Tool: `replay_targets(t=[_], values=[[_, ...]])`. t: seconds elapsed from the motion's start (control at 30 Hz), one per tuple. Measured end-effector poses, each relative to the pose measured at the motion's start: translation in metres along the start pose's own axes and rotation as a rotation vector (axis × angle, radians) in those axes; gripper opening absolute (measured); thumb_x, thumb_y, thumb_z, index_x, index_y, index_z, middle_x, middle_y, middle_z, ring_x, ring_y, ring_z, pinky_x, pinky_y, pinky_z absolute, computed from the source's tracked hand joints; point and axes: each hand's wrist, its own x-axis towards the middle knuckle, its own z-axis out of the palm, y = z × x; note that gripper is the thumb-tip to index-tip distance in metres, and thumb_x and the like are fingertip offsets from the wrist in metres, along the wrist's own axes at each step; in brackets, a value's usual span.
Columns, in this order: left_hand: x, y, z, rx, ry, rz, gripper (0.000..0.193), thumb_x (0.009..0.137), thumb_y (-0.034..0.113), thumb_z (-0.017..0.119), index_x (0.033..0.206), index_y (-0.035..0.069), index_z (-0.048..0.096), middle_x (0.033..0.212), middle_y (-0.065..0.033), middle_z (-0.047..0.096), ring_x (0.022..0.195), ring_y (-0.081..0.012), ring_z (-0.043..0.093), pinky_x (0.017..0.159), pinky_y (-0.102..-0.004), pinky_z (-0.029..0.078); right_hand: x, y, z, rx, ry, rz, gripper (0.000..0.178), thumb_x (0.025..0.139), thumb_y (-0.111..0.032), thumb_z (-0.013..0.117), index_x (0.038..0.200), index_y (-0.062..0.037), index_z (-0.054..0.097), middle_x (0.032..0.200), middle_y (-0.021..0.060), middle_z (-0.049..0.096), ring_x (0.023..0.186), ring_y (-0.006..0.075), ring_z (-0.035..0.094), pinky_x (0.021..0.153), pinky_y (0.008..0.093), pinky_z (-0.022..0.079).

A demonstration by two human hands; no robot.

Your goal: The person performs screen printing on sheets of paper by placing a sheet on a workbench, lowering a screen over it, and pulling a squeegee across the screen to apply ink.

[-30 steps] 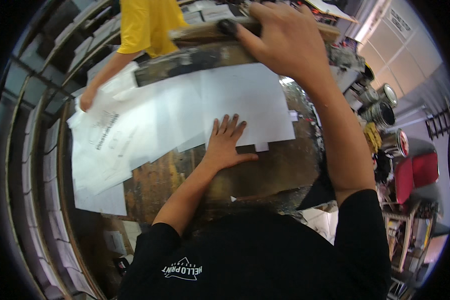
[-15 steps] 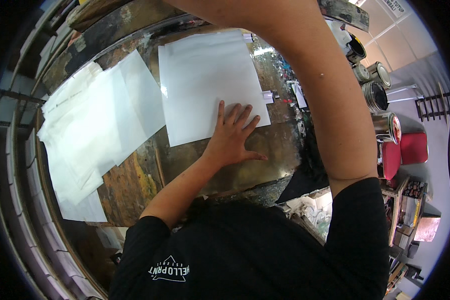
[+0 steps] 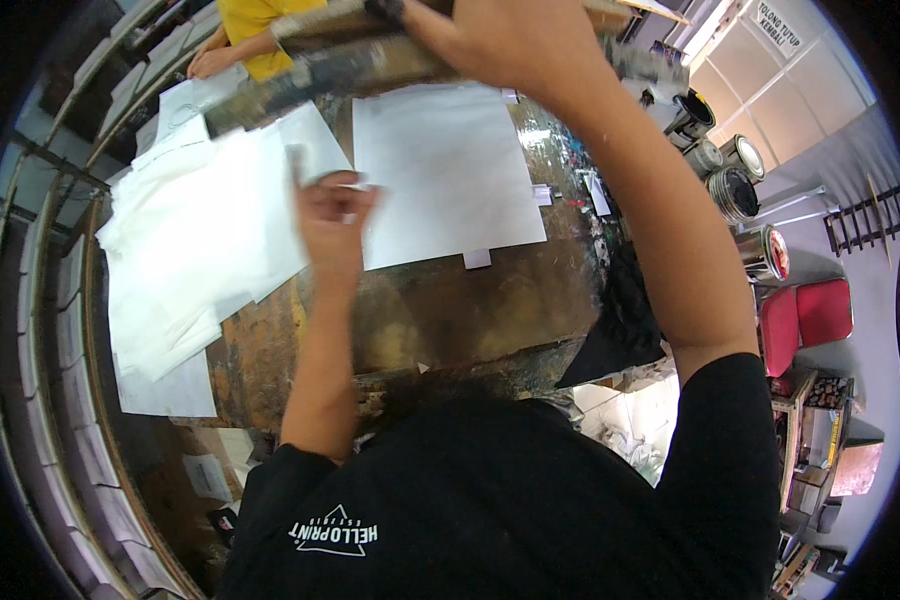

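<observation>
A flat white sheet (image 3: pixel 450 175) lies on the stained brown board (image 3: pixel 450 320) in front of me. Small pale tabs (image 3: pixel 478 259) show at its lower and right edges. My left hand (image 3: pixel 335 210) is above the sheet's left edge, beside a spread stack of white sheets (image 3: pixel 190 230). Its fingers look partly curled, but motion smears them, and whether they hold anything is unclear. At the top, my right hand (image 3: pixel 505 40) grips a worn, paint-stained frame bar (image 3: pixel 345 32). The dark-tipped thumb shows along the bar; the other fingers are largely hidden.
Beyond the bar, another person in a yellow top (image 3: pixel 255 30) has hands by papers at the far left. Open paint cans (image 3: pixel 735 195) line the right side, near red chairs (image 3: pixel 820 310). Racks of white sheets (image 3: pixel 70 380) rise at left. Black cloth (image 3: pixel 620 325) hangs at the board's right edge.
My left hand has lifted off the white sheet and moved left toward the stack. My right hand stays up at the frame bar. A person in yellow has come into view.
</observation>
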Motion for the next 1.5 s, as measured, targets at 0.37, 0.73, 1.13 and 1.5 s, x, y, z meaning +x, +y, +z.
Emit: replay_targets(t=[0.37, 0.73, 1.13, 1.5], values=[[-0.079, -0.048, -0.106, 1.163, -0.188, 0.048, 0.109, 0.062, 0.067, 0.095, 0.145, 0.003, 0.065, 0.115, -0.0115, 0.065, 0.114, -0.0288, 0.059, 0.107, -0.0495, 0.038, -0.154, 0.015, 0.161, 0.07, -0.462, -0.114, 0.062, 0.076, -0.016, 0.081, 0.129, -0.0065, 0.048, 0.115, 0.0138, 0.062, 0.115, 0.0355, 0.06, 0.09, 0.0567, 0.038], [-0.081, -0.087, -0.121, 1.159, -0.206, 0.133, 0.122, 0.047, 0.07, 0.097, 0.147, 0.007, 0.065, 0.118, -0.0124, 0.063, 0.119, -0.0351, 0.055, 0.109, -0.0502, 0.032, -0.15, -0.001, 0.222, 0.007, -0.102, -0.126, 0.02, 0.092, -0.005, 0.059, 0.11, -0.0132, 0.058, 0.102, 0.0046, 0.059, 0.104, 0.0261, 0.059, 0.1, 0.0576, 0.036], [-0.078, -0.085, -0.127, 1.101, -0.185, 0.283, 0.128, 0.048, 0.08, 0.089, 0.148, 0.005, 0.064, 0.105, -0.0079, 0.059, 0.105, -0.0273, 0.053, 0.098, -0.045, 0.035, 0.049, 0.088, 0.331, -0.024, -0.207, -0.133, 0.061, 0.079, -0.012, 0.082, 0.131, -0.0105, 0.051, 0.121, 0.0077, 0.062, 0.12, 0.0295, 0.059, 0.099, 0.0602, 0.037], [-0.079, -0.076, -0.122, 0.929, -0.139, 0.281, 0.121, 0.059, 0.071, 0.09, 0.151, 0.0, 0.059, 0.086, -0.0064, 0.067, 0.086, -0.0259, 0.058, 0.099, -0.0434, 0.036, -0.106, 0.029, 0.175, 0.022, -0.32, -0.167, 0.058, 0.084, -0.018, 0.08, 0.136, -0.0098, 0.056, 0.118, 0.0102, 0.064, 0.117, 0.0332, 0.062, 0.096, 0.0583, 0.044]])
